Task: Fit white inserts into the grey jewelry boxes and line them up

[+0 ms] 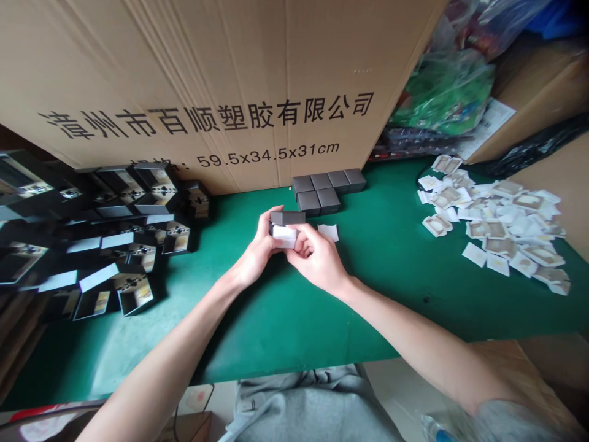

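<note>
Over the middle of the green table, my left hand grips a small dark hinged box from its left side. The box's lid is raised at the back. A white insert shows at the box's front, and my right hand pinches it at its right edge, fingers curled. How deep the insert sits in the box is hidden by my fingers. Just behind my right hand, a loose white piece lies flat on the table.
Closed dark boxes stand grouped behind my hands. Several open black boxes are stacked at the left. White inserts and pads lie in a loose pile at the right. A large cardboard carton walls off the table's back edge.
</note>
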`<state>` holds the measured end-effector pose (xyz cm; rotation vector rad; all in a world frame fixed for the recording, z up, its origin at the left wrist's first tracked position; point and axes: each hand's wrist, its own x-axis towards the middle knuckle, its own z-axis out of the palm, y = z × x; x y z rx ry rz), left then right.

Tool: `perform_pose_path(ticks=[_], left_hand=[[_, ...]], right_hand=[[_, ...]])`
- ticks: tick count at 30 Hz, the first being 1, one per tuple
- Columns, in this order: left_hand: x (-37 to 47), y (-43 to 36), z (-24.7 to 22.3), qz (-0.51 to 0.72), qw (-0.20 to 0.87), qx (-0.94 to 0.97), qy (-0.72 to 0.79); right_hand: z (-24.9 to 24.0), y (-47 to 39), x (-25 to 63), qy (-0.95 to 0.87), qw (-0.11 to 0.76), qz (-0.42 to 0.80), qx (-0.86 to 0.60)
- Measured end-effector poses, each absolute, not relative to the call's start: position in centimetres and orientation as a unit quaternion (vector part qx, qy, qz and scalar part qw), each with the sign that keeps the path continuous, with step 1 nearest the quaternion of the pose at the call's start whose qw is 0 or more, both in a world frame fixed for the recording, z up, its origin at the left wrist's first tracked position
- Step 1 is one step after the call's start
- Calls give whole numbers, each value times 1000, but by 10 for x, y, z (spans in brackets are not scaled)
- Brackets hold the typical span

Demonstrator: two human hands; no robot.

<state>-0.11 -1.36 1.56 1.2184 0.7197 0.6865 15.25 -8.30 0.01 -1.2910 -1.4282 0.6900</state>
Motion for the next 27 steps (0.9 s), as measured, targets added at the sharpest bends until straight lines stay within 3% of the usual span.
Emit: perform_pose_path(ticks=[7,19,27], left_hand=[[-3,-14,20,290,661,601,342],[0,-10,16,325,722,522,317],[2,-11,19,336,731,502,318]], right_hand=[[9,-86,152,-613,526,309,-503],[6,-86,152,-655,525,265,-474],[9,-88,147,-582,583,323,-467]])
